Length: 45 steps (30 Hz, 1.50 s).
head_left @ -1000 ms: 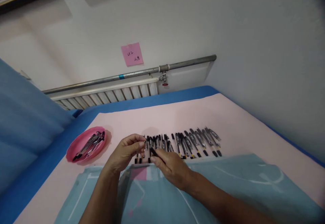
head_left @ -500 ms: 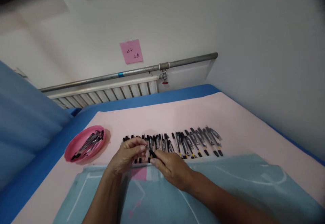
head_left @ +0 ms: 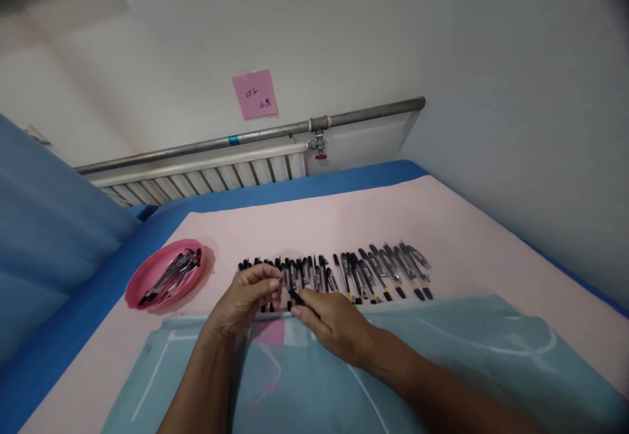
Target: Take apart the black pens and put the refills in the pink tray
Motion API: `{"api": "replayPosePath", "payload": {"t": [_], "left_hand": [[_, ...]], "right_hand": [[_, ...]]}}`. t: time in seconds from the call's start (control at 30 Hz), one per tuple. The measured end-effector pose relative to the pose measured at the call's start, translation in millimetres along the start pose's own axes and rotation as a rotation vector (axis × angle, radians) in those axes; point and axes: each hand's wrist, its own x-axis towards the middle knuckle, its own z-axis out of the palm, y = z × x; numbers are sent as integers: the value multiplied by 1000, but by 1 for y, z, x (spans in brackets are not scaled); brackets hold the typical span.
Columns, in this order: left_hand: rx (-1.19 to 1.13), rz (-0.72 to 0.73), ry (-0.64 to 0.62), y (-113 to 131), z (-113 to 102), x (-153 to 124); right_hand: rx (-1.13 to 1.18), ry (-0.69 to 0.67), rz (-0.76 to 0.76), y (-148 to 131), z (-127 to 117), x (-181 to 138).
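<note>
My left hand and my right hand meet over the pink sheet, both pinched on one black pen. The left fingertips grip its upper end, the right fingers its lower end. Just behind the hands a long row of black pens lies side by side on the pink sheet, running to the right. My left hand covers part of the row's left end.
A pink dish with several more pens stands at the left. A light blue cloth covers the near side. Blue bedding rises at the left. A radiator, a metal pipe and a pink note are on the wall behind.
The hands have stayed together on the pen, shifting slightly. The left end of the pen row has come into view as the left hand dropped a little.
</note>
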Motion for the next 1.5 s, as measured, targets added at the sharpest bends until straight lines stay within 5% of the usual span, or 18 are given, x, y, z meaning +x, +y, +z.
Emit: {"api": "replayPosePath", "payload": {"t": [0.43,1.03,1.5], "left_hand": [[33,-37,-26,-8,-2,2],[-143,26,219,-36,28,13],[-248,-21,174,-32,27,11]], "right_hand": [[-55,-60,-12,3,0,0],[-7,46,144,-6,4,2],[224,107,89,2,14,6]]}}
